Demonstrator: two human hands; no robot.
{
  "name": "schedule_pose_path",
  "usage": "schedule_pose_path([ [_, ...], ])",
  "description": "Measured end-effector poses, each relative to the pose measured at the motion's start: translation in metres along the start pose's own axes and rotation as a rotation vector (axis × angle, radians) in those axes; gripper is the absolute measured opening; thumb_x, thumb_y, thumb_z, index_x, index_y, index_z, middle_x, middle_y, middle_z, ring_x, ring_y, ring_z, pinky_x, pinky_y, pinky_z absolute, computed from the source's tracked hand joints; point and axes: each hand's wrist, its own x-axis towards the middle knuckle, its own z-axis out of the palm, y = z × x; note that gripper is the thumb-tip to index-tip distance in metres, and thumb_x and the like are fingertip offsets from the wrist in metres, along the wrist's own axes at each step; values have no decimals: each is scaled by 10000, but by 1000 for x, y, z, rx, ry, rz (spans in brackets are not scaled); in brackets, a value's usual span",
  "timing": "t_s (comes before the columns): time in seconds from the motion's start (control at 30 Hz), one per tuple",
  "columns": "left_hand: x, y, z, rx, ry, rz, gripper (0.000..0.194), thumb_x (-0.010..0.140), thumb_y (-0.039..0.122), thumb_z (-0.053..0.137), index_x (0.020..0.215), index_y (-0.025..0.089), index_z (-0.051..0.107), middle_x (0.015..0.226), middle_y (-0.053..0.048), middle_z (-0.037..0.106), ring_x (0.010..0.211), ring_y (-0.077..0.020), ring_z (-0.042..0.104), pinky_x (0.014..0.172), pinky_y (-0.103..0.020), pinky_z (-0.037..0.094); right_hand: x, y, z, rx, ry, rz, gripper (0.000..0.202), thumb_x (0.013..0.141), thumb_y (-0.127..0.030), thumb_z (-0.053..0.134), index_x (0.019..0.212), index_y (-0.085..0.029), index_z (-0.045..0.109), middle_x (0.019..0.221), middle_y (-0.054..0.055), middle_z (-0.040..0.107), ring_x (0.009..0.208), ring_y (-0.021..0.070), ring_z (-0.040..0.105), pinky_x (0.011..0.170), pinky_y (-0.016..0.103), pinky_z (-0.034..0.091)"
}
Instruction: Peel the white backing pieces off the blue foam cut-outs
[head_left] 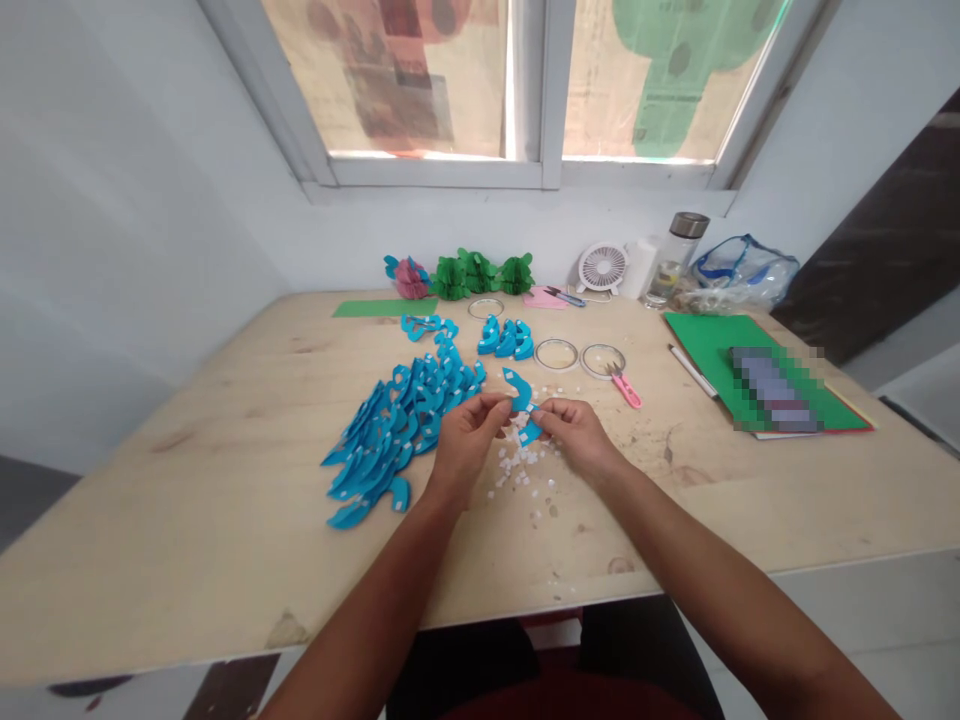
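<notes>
Between my two hands is a curved blue paper cutout [517, 388] with small white squares on it. My left hand [474, 428] pinches its left side, and my right hand [574, 428] pinches it at the right, near a white square. Another blue part hangs just below my right fingertips; I cannot tell whether it is one piece with the rest. Under the fingers, tiny white paper bits [517, 465] lie scattered on the wooden table [225, 440]. Left of my left hand spreads a large heap of similar blue cutouts [397, 415], many bearing white squares.
Behind my hands are folded blue pieces [506, 338], tape rolls [556, 354] and pink-handled scissors [624, 388]. Green paper figures [476, 273], a small fan [602, 267] and a glass bottle [675, 260] line the wall. Green sheets [705, 345] with a blurred phone-like object lie right, beside a white pen [691, 370].
</notes>
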Motion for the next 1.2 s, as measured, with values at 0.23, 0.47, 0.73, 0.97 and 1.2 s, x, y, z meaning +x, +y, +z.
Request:
schedule_pose_path([
  [0.23, 2, -1, -7, 244, -91, 313, 220, 729, 212, 582, 945, 194, 619, 943, -37, 658, 840, -155, 603, 716, -256, 474, 1, 3, -2, 132, -14, 56, 198, 677, -318, 666, 580, -154, 611, 523, -24, 571, 490, 76, 461, 530, 216, 337],
  [0.47, 0, -4, -4, 368, -116, 384, 166, 729, 184, 579, 870, 206, 664, 897, -30, 687, 749, -151, 603, 695, -260, 474, -2, -1, -2, 138, -60, 54, 192, 679, -305, 670, 576, -152, 615, 503, -24, 563, 482, 76, 457, 523, 217, 322],
  [0.73, 1, -5, -3, 148, -71, 169, 125, 662, 249, 671, 761, 184, 711, 791, -39, 707, 744, -180, 626, 729, -289, 478, -2, 0, -1, 233, -91, 39, 267, 719, -393, 642, 599, -156, 618, 546, -8, 575, 521, 94, 472, 548, 240, 337],
  [0.97, 1, -3, 1, -209, -76, -109, 269, 527, 271, 776, 760, 150, 718, 779, -65, 716, 744, -204, 645, 727, -322, 501, -3, 0, 1, 287, -114, 29, 319, 754, -435, 605, 605, -154, 617, 548, 10, 580, 534, 109, 490, 552, 258, 338],
  [1.2, 5, -7, 0, -286, -88, -175, 302, 509, 270, 791, 771, 138, 717, 790, -77, 717, 750, -196, 645, 767, -325, 491, -3, -1, 1, 317, -128, -17, 316, 771, -416, 596, 590, -157, 602, 532, 1, 558, 523, 106, 474, 544, 258, 328],
])
